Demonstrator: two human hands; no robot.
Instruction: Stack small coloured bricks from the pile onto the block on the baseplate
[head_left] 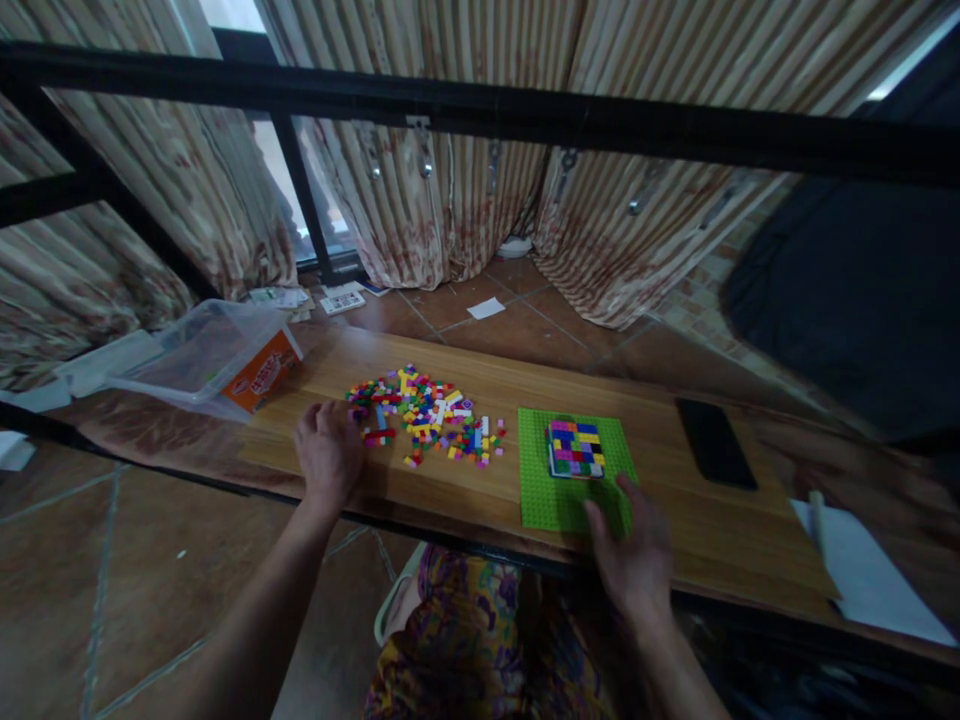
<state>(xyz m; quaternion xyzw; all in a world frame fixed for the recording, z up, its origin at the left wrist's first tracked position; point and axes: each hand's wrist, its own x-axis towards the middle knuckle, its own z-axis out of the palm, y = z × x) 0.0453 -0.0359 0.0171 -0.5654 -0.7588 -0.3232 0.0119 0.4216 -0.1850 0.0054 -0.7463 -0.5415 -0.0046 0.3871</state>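
A loose heap of small coloured building bricks (pixel 439 410) lies on the wooden board, left of centre. At the heap's left edge is my left hand (pixel 328 450), its fingers curled together and their tips hidden; what they hold, if anything, cannot be made out. To the right lies a green studded baseplate (pixel 536 500). A multicoloured block built of bricks (pixel 576 450) sits on it, with white showing along its sides. My right hand (pixel 637 545) hovers over the plate's lower right corner, thumb and fingers apart, holding nothing.
A clear plastic box (pixel 206 345) with an orange label stands at the board's left end. On the right are a black phone (pixel 716 443) and a white sheet (pixel 877 575). A dark metal rail (pixel 480 110) crosses in front of striped curtains (pixel 465 200).
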